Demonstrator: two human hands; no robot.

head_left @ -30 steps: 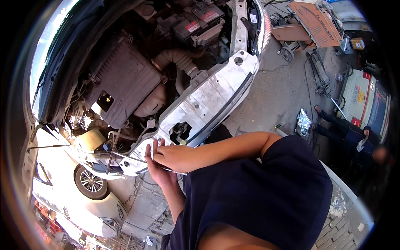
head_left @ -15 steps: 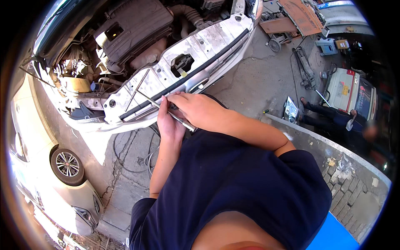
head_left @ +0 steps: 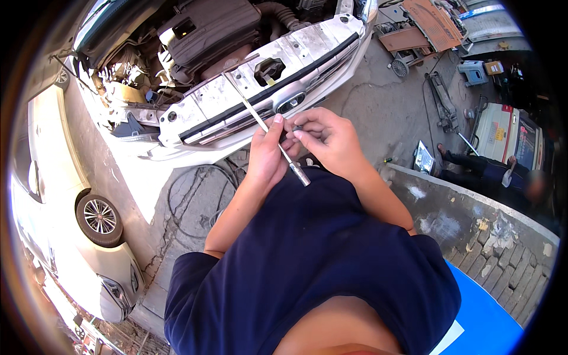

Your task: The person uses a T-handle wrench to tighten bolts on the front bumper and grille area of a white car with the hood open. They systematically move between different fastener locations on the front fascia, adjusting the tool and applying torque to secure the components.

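My left hand is closed around the shaft of a T-handle socket wrench. The wrench slants across, its crossbar over the car's front panel and its socket end close to my shirt. Right beside it, my right hand pinches a small dark piece, too small to make out, between thumb and fingers. Both hands meet in front of the open engine bay, near the car's grille emblem.
A dark engine cover fills the bay. Cables lie coiled on the ground. A light-coloured car stands at left. To the right are a headlight, a floor jack, a wheeled cart and another person.
My right hand has drawn back from over the wrench, and the small dark piece now shows at its fingertips. The wrench has shifted right and stands steeper in view.
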